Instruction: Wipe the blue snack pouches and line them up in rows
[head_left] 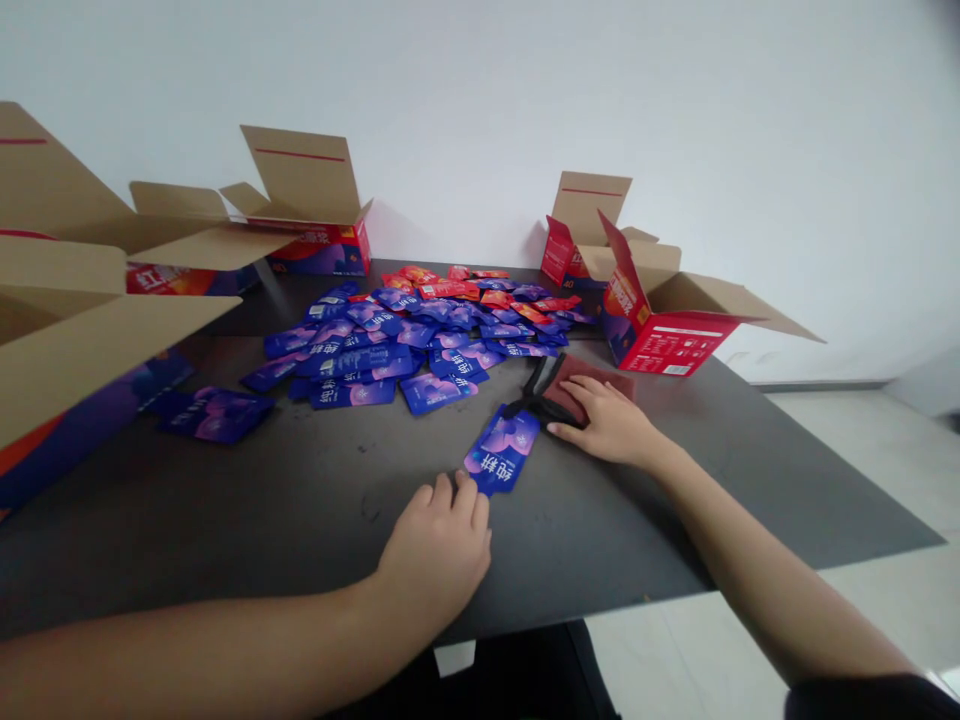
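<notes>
My left hand (pixel 439 540) is closed, its fingertips on the near end of a blue-and-purple pouch (pixel 501 452) lying flat on the dark table. My right hand (pixel 609 420) lies over a reddish-brown cloth (pixel 619 382) with black edging, thumb and fingers bent around its near part. A black end of the cloth reaches the far edge of that pouch. Behind both hands spreads a heap of blue pouches (pixel 375 360), with several red pouches (pixel 450 288) on top toward the back. What lies under my right palm is hidden.
Open cardboard boxes stand around the heap: a large one (pixel 82 370) at the left, one (pixel 322 245) at the back left, one (pixel 574 255) at the back right and a nearer red one (pixel 667 338). Blue pouches (pixel 217 413) lie beside the left box. A white wall (pixel 465 120) rises behind the table (pixel 300 530).
</notes>
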